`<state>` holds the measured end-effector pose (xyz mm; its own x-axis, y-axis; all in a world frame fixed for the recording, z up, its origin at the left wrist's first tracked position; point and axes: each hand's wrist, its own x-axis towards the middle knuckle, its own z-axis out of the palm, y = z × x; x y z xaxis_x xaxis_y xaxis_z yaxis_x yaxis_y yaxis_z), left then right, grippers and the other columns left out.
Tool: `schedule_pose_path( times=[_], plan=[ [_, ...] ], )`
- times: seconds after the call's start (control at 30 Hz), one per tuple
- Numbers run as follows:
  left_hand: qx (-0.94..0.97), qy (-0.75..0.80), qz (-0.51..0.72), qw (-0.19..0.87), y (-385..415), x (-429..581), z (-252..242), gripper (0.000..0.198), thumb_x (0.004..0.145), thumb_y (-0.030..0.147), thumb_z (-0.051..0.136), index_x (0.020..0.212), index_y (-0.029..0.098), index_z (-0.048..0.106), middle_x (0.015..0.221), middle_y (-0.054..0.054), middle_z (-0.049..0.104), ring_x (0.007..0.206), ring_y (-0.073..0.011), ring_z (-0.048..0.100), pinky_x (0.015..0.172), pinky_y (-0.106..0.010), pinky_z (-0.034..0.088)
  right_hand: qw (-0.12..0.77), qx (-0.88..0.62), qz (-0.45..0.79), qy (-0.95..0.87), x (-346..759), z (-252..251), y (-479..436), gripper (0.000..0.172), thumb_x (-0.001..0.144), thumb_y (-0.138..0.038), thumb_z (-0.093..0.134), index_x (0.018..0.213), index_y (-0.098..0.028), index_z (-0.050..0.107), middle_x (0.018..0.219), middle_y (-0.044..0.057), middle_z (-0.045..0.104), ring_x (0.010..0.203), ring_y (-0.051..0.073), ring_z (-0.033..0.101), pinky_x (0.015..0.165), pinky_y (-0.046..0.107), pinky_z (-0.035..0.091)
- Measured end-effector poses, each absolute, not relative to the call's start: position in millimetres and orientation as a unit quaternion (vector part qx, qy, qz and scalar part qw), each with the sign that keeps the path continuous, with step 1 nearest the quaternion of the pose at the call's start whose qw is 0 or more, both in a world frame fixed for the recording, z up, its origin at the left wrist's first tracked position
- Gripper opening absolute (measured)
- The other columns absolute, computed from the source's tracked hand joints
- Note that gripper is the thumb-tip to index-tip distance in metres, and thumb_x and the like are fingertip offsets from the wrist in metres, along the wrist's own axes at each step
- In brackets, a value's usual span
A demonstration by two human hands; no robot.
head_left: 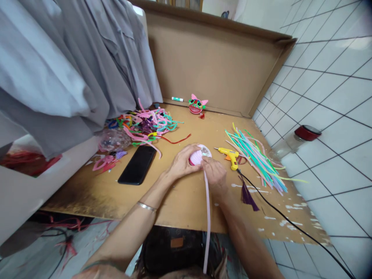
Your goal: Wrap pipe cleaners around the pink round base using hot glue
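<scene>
Wrapped around the side of a small round ball [195,157], my left hand [183,159] keeps it just above the tabletop. Pale pink strips cover part of the ball, and its far side looks clear and shiny. My right hand [214,171] pinches a long pale pink pipe cleaner [207,217] against the ball, and the free length hangs down over the table edge. A yellow glue gun [230,155] lies just right of my right hand, its black cord running to the lower right.
Tangled pipe cleaners [151,122] lie back left near a black phone [137,164]. A finished animal head [197,105] and glue stick [177,99] sit by the cardboard wall [203,58]. Straight pipe cleaners [257,159], a purple tassel [248,197] and a glass jar [287,145] are right.
</scene>
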<state>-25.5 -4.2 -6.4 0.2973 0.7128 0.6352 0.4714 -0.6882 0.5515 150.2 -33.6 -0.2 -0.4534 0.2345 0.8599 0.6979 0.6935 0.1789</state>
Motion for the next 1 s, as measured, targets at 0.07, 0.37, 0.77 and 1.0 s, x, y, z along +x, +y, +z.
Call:
schedule_pose_path(
  times=[0.07, 0.37, 0.77, 1.0],
  plan=[
    [0.795, 0.373, 0.459, 0.132, -4.1, -26.1, -6.4, 0.054, 0.077, 0.041, 0.071, 0.121, 0.015, 0.057, 0.132, -0.019, 0.061, 0.127, -0.0297, 0.058, 0.108, -0.046, 0.048, 0.442, -0.293, -0.258, -0.808, 150.0, -1.9, -32.6, 0.019, 0.094, -0.008, 0.048, 0.099, -0.014, 0.065, 0.098, 0.014, 0.075, 0.095, 0.019, 0.070, 0.087, 0.032, 0.055],
    [0.795, 0.386, 0.444, 0.146, -6.2, -26.3, -6.1, 0.058, 0.076, 0.045, 0.072, 0.125, 0.017, 0.056, 0.137, -0.019, 0.058, 0.130, -0.0313, 0.055, 0.110, -0.047, 0.046, 0.516, -0.297, -0.180, -0.783, 150.4, -12.4, -21.8, 0.019, 0.093, -0.008, 0.048, 0.095, -0.016, 0.065, 0.094, 0.012, 0.075, 0.092, 0.017, 0.072, 0.084, 0.031, 0.058],
    [0.802, 0.382, 0.439, 0.138, -4.0, -28.3, -8.8, 0.058, 0.075, 0.046, 0.072, 0.124, 0.018, 0.057, 0.137, -0.019, 0.057, 0.128, -0.0315, 0.057, 0.108, -0.047, 0.047, 0.503, -0.276, -0.144, -0.806, 154.7, -12.5, -19.6, 0.019, 0.089, -0.006, 0.054, 0.099, -0.014, 0.067, 0.100, 0.013, 0.075, 0.098, 0.019, 0.071, 0.088, 0.032, 0.058],
    [0.811, 0.371, 0.433, 0.134, -3.7, -28.8, -7.9, 0.057, 0.079, 0.046, 0.070, 0.124, 0.016, 0.056, 0.137, -0.020, 0.056, 0.128, -0.0312, 0.056, 0.109, -0.046, 0.046, 0.496, -0.300, -0.143, -0.802, 152.3, -11.1, -21.9, 0.021, 0.090, -0.006, 0.050, 0.096, -0.016, 0.067, 0.100, 0.012, 0.075, 0.098, 0.018, 0.070, 0.087, 0.032, 0.058]
  ],
)
